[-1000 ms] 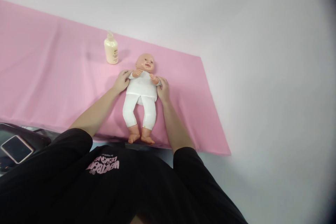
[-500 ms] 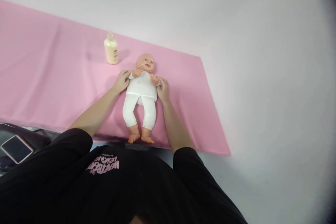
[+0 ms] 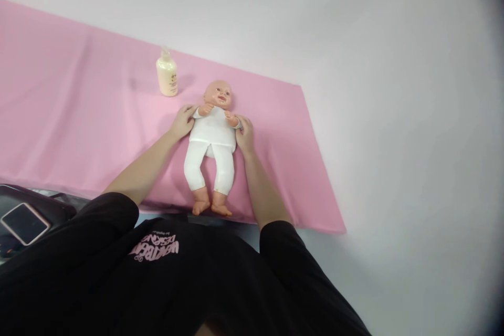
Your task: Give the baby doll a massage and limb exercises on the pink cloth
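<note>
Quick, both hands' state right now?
Left hand: touching the doll at one side; grip cannot be told.
Right hand: touching its other side; grip cannot be told.

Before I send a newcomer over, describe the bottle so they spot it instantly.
Start at the pink cloth, where a doll lies face up. Left of and slightly beyond the doll's head stands the bottle. Unlike the doll, it is upright and cream, with dark print and a narrow top.
</note>
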`<state>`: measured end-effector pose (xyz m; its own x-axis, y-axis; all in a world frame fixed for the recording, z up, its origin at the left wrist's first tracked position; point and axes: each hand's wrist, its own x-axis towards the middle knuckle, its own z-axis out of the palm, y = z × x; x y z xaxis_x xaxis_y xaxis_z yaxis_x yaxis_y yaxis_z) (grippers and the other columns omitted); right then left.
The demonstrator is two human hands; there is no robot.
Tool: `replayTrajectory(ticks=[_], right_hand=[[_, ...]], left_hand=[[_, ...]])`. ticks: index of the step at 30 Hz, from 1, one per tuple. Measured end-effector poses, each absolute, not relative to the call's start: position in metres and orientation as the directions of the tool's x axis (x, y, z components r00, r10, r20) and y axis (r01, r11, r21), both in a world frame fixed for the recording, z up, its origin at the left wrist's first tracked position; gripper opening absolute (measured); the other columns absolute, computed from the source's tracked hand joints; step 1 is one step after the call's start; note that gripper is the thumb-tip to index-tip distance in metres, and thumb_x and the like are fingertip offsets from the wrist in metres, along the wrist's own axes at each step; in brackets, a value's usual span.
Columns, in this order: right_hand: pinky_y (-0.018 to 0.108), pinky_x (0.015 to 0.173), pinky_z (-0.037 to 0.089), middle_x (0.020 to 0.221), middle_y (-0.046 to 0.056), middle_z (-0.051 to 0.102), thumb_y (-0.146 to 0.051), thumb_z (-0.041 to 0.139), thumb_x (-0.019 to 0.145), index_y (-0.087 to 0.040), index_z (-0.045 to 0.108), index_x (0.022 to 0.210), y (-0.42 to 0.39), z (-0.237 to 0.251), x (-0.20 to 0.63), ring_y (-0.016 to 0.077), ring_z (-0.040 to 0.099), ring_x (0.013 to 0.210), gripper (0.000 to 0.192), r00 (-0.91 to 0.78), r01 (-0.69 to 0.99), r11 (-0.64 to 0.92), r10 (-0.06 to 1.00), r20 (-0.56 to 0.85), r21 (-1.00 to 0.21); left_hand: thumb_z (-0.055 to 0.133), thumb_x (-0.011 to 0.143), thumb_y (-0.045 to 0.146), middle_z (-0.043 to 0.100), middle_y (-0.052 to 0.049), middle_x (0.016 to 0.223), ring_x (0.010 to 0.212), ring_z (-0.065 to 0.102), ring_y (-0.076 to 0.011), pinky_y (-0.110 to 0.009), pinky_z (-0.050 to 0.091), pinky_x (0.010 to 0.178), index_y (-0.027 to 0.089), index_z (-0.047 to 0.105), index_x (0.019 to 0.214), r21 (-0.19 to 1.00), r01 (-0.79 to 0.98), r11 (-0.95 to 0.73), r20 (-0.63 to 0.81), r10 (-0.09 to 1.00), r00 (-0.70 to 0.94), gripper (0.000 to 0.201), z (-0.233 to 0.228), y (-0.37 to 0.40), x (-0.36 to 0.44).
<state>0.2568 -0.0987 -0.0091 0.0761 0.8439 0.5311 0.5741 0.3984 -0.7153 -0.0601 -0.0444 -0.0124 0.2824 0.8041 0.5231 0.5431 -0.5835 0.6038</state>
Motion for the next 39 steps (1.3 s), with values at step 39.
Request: replayTrajectory(ticks=[39], right_hand=[[0.056, 0.136, 0.051, 0.143, 0.01, 0.079, -0.008, 0.053, 0.08, -0.027, 0.077, 0.134, -0.0995, -0.0078, 0.256, 0.0289, 0.069, 0.139, 0.062, 0.073, 0.57, 0.4, 0.845, 0.529, -0.718]], left_hand=[[0.055, 0.086, 0.014, 0.071, -0.022, 0.146, 0.14, 0.065, -0.0379, -0.06, 0.048, 0.132, 0.01, 0.068, 0.158, 0.599, 0.555, -0.577, 0.513, 0.809, 0.287, 0.073, -0.0095, -0.0461, -0.0596]])
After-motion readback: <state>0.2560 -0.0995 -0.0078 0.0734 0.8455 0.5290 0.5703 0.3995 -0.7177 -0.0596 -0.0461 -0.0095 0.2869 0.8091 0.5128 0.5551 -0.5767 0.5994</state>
